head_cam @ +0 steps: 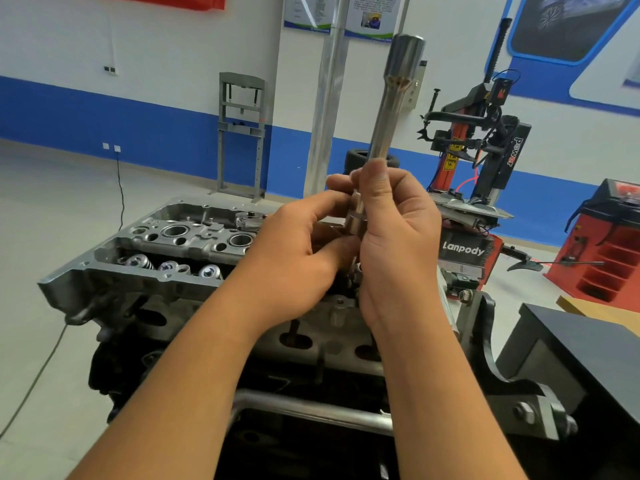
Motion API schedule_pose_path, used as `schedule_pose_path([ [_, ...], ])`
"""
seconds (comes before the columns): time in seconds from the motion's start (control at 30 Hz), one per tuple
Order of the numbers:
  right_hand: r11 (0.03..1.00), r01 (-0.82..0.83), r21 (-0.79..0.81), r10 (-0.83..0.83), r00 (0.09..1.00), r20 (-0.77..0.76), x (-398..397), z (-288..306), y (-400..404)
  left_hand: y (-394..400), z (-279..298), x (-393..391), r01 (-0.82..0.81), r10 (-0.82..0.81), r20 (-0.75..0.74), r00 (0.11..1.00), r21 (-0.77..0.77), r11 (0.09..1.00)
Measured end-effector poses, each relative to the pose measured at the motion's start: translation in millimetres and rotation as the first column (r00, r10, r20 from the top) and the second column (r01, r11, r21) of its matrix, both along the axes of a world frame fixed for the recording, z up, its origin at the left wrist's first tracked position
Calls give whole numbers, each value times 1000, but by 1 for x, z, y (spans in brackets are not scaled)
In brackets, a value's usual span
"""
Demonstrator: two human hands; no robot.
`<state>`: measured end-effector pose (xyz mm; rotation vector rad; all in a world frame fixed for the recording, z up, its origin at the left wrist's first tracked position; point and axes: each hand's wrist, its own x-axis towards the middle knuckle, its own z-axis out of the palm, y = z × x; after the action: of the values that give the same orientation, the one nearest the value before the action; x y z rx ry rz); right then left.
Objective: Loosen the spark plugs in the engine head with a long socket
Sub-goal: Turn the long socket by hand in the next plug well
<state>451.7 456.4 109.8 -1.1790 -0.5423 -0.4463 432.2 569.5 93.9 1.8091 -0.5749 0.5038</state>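
workshop behind; both hands, left hand (298, 251) and right hand (398, 237), grasp long socket (394, 98) low, its head toward 12 o'clock; likely heavy, stiff, slick steel.

Silver long socket (388, 112), grey engine head (166, 244), red-and-black tyre machine (485, 161), blue-banded white wall (138, 98).

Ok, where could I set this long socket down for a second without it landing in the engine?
Best looks like the flat black cabinet top right of the engine stand, bare where visible. The engine head is crowded with bores and valve springs, and both hands, left and right, hold the long socket above it.
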Motion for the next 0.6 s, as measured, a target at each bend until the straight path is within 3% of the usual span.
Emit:
schedule_pose_path([
  [0.23, 999, -44, 9, 44, 999, -31, -2, 1, -1, -7, -5, 0, -231, 233, 89, 968, -32, 972],
  [0.47, 1000, 18, 5, -18, 1000, 9, -1, 1, 0, -2, -2, 0, -45, 45, -4, 999, -1, 999],
  [0.6, 1000, -31, 1, 31, 999, -34, 0, 1, 1, -5, -3, 1, -152, 153, 51, 987, -24, 988],
])
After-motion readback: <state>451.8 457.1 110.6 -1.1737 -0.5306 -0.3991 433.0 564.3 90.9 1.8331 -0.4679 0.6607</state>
